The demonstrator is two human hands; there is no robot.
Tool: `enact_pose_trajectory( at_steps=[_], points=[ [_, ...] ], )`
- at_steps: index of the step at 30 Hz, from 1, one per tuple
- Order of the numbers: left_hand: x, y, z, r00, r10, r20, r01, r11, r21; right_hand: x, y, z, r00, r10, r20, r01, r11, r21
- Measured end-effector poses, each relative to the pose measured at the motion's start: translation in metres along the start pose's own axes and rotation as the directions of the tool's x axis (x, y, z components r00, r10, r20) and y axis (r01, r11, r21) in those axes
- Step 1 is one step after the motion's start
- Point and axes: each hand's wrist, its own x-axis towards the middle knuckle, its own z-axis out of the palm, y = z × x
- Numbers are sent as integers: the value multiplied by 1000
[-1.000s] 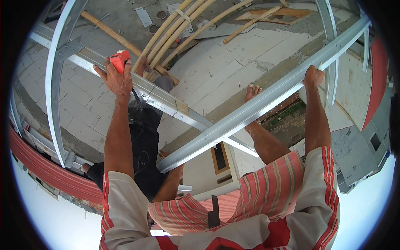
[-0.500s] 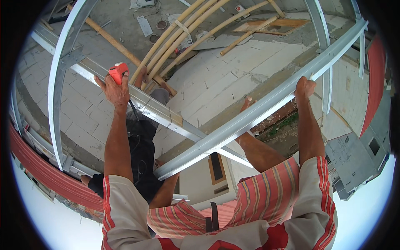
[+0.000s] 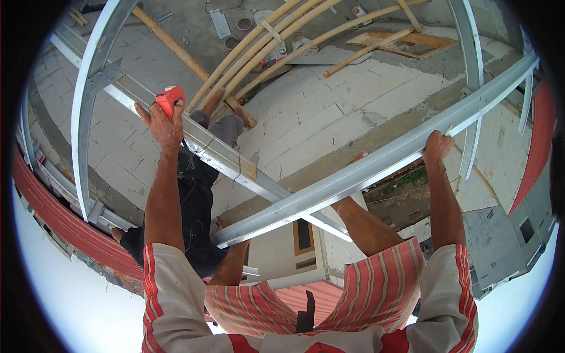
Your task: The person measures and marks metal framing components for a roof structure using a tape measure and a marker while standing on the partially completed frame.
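Note:
My left hand (image 3: pixel 166 126) holds a red tape measure (image 3: pixel 170 100) at a straight silver beam (image 3: pixel 234 169) on the left. My right hand (image 3: pixel 436 147) grips a long silver metal channel (image 3: pixel 329 187) that slants across that beam toward the upper right. A thin pale object (image 3: pixel 448 129) pokes up from the right fingers, too small to name. My bare legs (image 3: pixel 368 226) are bent around the channel's lower part, and the right foot is mostly hidden behind it. Another person, in dark clothing (image 3: pixel 194 197), is partly visible under the beam beside my left arm.
Curved metal uprights (image 3: pixel 88 117) rise at left and right (image 3: pixel 474 53). Bamboo poles (image 3: pixel 265 44) lie over the grey floor beyond, near a wooden frame (image 3: pixel 429 47) and pale blocks (image 3: pixel 306 123). Red corrugated roofing (image 3: pixel 67 223) runs along the lower left, with a drop to buildings below.
My right hand and the channel's right end appear lower in the picture than a second ago, as the surroundings shift slightly. Both hands keep their holds.

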Motion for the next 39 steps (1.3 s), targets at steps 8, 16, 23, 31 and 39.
enact_pose_trajectory(
  at_steps=[8, 16, 23, 31, 39],
  points=[
    [10, 27, -14, 998, 59, -4, -59, 998, -11, -27, -47, -33, 981, 188, 55, -195, 967, 166],
    [7, 31, -8, 998, 30, 48, -29, 1000, -11, -35, -67, -45, 969, 244, 45, -248, 963, 104],
    [6, 16, -10, 995, 1, 102, -6, 999, 50, -39, -81, -50, 929, 362, 73, -367, 929, 58],
    [14, 41, -18, 989, 19, 149, -21, 1000, 14, -41, -85, -60, 929, 349, 120, -363, 925, 114],
    [5, 14, -13, 981, -46, 191, 30, 996, 84, -44, -90, -65, 916, 384, 118, -398, 907, 139]
  ],
)
